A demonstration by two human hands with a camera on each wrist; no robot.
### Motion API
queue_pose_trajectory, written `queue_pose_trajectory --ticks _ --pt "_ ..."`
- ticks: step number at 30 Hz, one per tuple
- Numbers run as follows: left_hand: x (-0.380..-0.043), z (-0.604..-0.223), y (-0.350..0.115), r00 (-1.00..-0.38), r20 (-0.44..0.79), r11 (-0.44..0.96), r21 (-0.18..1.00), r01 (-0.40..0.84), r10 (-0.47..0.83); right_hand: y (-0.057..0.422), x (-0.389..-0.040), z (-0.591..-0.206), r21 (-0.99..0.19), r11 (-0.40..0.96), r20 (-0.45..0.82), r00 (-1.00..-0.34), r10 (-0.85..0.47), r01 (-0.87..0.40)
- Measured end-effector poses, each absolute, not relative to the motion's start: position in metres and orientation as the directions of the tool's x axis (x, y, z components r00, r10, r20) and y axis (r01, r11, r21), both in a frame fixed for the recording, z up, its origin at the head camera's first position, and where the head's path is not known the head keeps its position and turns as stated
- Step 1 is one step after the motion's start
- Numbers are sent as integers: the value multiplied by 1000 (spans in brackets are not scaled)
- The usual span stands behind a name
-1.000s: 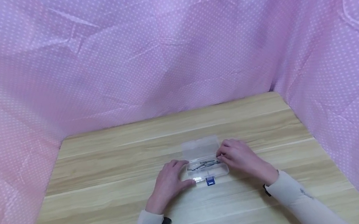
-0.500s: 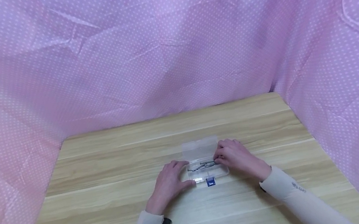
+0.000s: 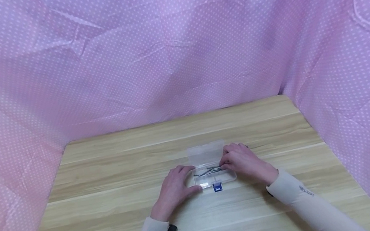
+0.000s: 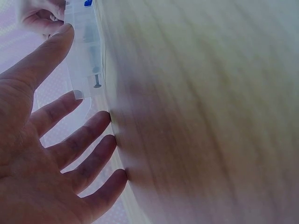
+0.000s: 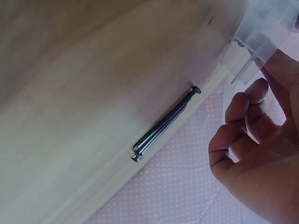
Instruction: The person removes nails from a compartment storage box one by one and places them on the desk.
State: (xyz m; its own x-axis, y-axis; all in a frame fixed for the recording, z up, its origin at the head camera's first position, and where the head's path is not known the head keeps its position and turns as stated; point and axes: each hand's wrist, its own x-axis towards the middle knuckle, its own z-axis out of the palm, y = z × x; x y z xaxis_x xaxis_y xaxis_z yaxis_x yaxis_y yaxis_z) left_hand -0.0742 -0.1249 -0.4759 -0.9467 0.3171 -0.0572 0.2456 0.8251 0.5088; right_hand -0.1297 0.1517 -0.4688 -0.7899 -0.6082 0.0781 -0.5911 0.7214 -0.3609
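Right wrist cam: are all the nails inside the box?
No, a small bunch of nails lies on the wooden table, outside the clear box.

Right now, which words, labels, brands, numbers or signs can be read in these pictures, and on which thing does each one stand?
No text is clear enough to quote.
Dark print on the right sleeve: too small and blurred to read.
White mark on the blue clasp of the clear box: too small to read.
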Motion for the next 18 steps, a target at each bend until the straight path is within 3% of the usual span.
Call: queue_pose_trajectory --ticks 18 --pt "-74 -474 -125 -947 -58 823 514 243 316 147 -142 -460 -268 642 41 -674 -737 -718"
